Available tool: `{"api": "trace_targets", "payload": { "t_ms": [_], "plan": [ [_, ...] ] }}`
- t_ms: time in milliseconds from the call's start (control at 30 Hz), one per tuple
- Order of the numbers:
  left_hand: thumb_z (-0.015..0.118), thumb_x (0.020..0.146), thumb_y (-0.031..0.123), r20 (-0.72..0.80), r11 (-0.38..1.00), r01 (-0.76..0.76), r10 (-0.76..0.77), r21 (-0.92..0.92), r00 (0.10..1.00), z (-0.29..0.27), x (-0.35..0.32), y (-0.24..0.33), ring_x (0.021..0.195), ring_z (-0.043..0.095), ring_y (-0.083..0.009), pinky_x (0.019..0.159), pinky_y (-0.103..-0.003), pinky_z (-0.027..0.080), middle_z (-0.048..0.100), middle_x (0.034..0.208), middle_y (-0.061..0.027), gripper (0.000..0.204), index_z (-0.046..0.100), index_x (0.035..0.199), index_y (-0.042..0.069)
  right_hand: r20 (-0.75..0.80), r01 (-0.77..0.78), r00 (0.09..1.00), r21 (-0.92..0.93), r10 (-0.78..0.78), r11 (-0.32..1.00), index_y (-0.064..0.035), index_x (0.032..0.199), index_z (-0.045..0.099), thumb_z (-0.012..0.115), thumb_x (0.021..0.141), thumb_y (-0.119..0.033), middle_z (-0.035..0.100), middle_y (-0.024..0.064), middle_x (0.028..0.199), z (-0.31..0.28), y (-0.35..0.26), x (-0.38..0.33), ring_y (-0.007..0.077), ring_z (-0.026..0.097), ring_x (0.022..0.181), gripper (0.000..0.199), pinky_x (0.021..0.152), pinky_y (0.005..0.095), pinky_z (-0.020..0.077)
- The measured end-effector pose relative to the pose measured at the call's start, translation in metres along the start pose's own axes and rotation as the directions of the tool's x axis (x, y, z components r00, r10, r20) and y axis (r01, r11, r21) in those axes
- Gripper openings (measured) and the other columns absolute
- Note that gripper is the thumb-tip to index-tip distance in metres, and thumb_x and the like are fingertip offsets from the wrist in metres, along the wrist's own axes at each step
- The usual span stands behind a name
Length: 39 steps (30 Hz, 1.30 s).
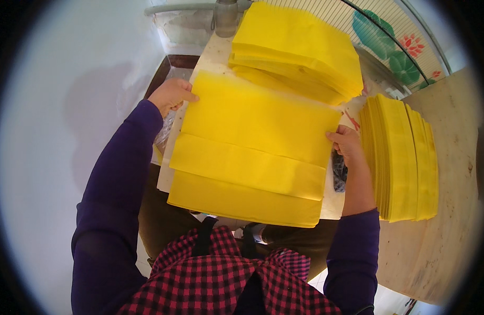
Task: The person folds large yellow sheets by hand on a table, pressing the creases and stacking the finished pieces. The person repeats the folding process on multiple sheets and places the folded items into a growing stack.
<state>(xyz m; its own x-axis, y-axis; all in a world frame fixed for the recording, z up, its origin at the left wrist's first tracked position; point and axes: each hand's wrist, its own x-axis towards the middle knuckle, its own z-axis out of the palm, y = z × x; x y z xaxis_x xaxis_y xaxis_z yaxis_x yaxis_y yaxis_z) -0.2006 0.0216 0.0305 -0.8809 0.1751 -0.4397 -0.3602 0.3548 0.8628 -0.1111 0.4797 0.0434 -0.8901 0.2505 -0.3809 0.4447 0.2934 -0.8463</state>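
Note:
A yellow fabric sheet (pixel 252 123) with a folded band across its lower part is stretched between my two hands. My left hand (pixel 172 96) pinches its upper left edge, thumb on top. At the right edge my right hand (pixel 346 143) grips it the same way, the fingers partly hidden beneath. More yellow sheets (pixel 242 202) lie under its near edge, toward my lap. Just beyond it, a thick stack of yellow fabric sheets (pixel 297 44) rests on the pale work board (pixel 210 55).
At my right, a second pile of folded yellow fabric (pixel 399 157) sits on a wooden table (pixel 452 231). A bottle (pixel 226 18) stands at the far left of the board. A dark plastic-wrapped object (pixel 339 173) and a red strip (pixel 352 119) lie near my right hand. A white wall (pixel 47 131) bounds the left.

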Motion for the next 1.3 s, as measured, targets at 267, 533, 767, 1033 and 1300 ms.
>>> {"api": "trace_targets", "payload": {
  "t_ms": [267,533,767,1033,1300],
  "plan": [
    [0.062,0.088,0.004,-0.074,0.985,-0.172,0.170,-0.019,0.983,0.014,-0.031,-0.007,0.064,0.061,-0.0083,0.059,-0.020,0.048,0.065,0.079,-0.0022,0.008,0.064,0.095,0.002,-0.052,0.087,0.995,0.071,-0.083,0.994,-0.0009,0.099,0.061,0.066,0.086,-0.007,0.065,0.0033,0.079,0.005,0.001,-0.028,0.0107,0.059,0.058,0.015,0.049,0.0235,0.0411],
    [0.063,0.082,-0.008,-0.112,0.911,-0.412,0.407,-0.018,0.906,0.018,-0.054,-0.046,0.087,0.065,-0.0154,0.080,-0.026,0.052,0.068,0.097,-0.0104,0.008,0.064,0.087,-0.002,-0.039,0.416,0.907,0.238,-0.419,0.878,-0.0006,0.096,0.061,0.057,0.090,0.005,0.067,0.0093,0.101,0.011,0.056,-0.058,0.0158,0.064,0.093,0.009,0.083,0.0276,0.0511],
    [0.065,0.080,-0.010,-0.150,0.818,-0.561,0.544,-0.125,0.826,0.028,-0.052,-0.085,0.098,0.063,-0.0179,0.088,-0.028,0.050,0.067,0.105,-0.0102,0.012,0.064,0.086,0.001,-0.051,0.511,0.852,0.294,-0.521,0.807,-0.0019,0.095,0.063,0.063,0.086,0.006,0.064,0.0101,0.116,0.022,0.098,-0.064,0.0171,0.061,0.103,0.012,0.092,0.0295,0.0487],
    [0.068,0.077,-0.007,-0.232,0.743,-0.657,0.667,0.129,0.708,0.035,-0.051,-0.096,0.099,0.064,-0.0209,0.087,-0.029,0.049,0.068,0.106,-0.0100,0.011,0.064,0.084,0.001,-0.034,0.505,0.856,0.265,-0.516,0.821,-0.0019,0.093,0.062,0.060,0.088,0.007,0.063,0.0102,0.119,0.022,0.098,-0.064,0.0165,0.060,0.104,0.010,0.092,0.0281,0.0471],
    [0.061,0.079,-0.008,-0.174,0.639,-0.679,0.762,0.361,0.624,0.032,-0.057,-0.096,0.101,0.063,-0.0268,0.088,-0.032,0.049,0.068,0.109,-0.0103,0.012,0.063,0.085,0.002,-0.061,0.493,0.870,0.112,-0.489,0.863,-0.0011,0.090,0.063,0.043,0.091,0.012,0.066,0.0107,0.117,0.017,0.091,-0.065,0.0173,0.059,0.109,0.024,0.097,0.0290,0.0429]
  ]
}}
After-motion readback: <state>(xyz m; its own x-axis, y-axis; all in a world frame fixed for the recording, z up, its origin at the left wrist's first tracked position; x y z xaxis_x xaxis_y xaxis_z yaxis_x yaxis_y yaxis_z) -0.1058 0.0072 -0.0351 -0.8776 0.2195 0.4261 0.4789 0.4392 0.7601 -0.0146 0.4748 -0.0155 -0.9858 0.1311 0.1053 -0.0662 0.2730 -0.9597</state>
